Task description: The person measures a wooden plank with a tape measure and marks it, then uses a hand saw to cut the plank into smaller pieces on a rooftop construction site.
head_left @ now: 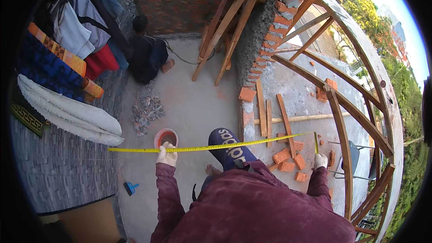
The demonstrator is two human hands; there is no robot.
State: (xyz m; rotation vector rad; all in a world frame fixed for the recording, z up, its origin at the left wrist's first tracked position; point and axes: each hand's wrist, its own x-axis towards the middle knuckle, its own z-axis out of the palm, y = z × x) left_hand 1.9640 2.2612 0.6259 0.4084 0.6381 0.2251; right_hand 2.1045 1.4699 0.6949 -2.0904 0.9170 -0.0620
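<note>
A yellow tape measure (247,141) stretches across the view above my legs. My left hand (167,155), in a pale glove, is closed on the tape toward its left part, just below a white bucket (165,132) with reddish insides. The tape's left end reaches near the grey tiled wall (67,166). My right hand (320,161), also gloved, grips the tape's bent right end beside loose orange bricks (300,163); the exact part held is partly hidden by my fingers.
A crouching person (144,60) is at the back left, near rubble (148,108) and hanging clothes (90,31). Leaning planks (225,31), a brick wall edge (247,93), timber frames (346,153) and a chair (360,162) stand around. A blue scraper (130,188) lies at lower left.
</note>
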